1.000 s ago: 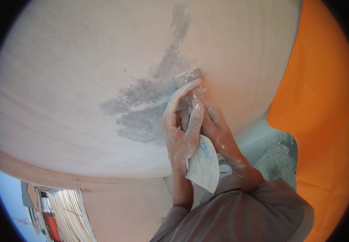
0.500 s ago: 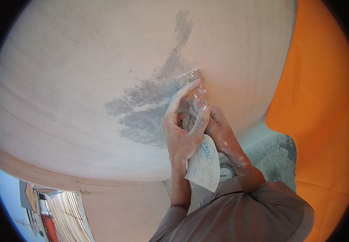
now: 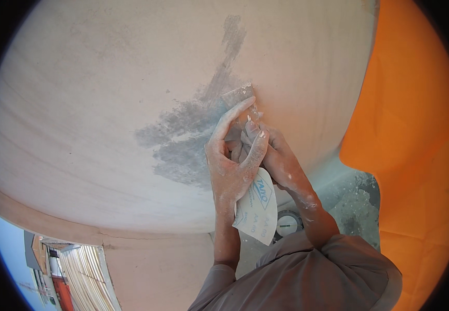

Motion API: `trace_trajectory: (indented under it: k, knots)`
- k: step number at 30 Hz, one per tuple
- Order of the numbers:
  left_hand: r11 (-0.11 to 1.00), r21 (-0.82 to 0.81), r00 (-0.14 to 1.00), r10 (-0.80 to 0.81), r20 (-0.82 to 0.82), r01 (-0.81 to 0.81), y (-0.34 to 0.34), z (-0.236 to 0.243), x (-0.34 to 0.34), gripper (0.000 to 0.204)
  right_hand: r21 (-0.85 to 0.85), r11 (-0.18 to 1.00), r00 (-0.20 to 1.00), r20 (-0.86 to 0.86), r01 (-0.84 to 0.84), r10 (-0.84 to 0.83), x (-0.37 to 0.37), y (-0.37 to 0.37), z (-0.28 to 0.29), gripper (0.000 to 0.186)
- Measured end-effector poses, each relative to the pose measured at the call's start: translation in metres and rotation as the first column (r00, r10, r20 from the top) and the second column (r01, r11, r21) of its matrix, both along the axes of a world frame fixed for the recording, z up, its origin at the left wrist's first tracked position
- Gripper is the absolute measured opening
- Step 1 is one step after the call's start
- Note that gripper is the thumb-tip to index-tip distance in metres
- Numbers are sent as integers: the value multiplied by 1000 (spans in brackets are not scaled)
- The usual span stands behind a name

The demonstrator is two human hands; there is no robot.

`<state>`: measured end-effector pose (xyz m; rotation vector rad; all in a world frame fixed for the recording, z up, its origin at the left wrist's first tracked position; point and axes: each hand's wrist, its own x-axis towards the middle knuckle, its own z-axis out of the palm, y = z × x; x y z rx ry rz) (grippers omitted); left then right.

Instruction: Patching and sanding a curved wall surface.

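Observation:
Both hands are pressed together around a dusty, flat rectangular block (image 3: 239,94) held against a large pale curved surface (image 3: 105,78). My left hand (image 3: 232,160) is closed on it, its index finger stretched along the block and its thumb near the right fingertips. Curled in close beside it, my right hand (image 3: 271,150) grips the block's lower part. White dust coats both hands. A strip of sandpaper (image 3: 258,210), its white printed back showing, hangs below the left thumb; its upper end is hidden. Around the block spreads a dark grey rubbed patch (image 3: 183,124).
An orange sheet (image 3: 411,129) hangs along the right side. Below the right forearm lies a dust-spotted grey floor (image 3: 351,202), with a round, white-topped object (image 3: 287,224) beside the sandpaper. The curved surface ends in a beige rim (image 3: 69,228); corrugated panels (image 3: 87,272) stand beyond at lower left.
Both hands and the block have shifted slightly up and left on the surface. The sandpaper strip moved with them, and more of the round object shows.

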<state>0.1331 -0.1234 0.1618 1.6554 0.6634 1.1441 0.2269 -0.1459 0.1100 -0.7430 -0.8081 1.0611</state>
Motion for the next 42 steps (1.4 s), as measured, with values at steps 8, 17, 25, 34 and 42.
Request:
trace_trajectory:
  k: [8, 17, 25, 34, 42]
  knots:
    - [999, 50, 999, 11, 42, -13, 1, -6, 4, 51, -104, 990, 992, 77, -90, 99, 11, -8, 6, 46]
    - [999, 51, 999, -7, 41, 5, 5, 2, 3, 48, -161, 983, 987, 124, -84, 105, 20, -14, 17, 45]
    - [999, 31, 997, -25, 68, 23, 4, 12, 4, 54, -155, 984, 983, 148, -83, 106, 24, -14, 31, 43]
    - [997, 25, 995, -77, 68, 75, 4, 15, 2, 52, -176, 981, 972, 203, -83, 118, 30, -19, 39, 41]
    - [995, 88, 992, -53, 115, 43, 7, -3, 9, 51, -179, 978, 967, 212, -104, 142, 33, -21, 35, 43]
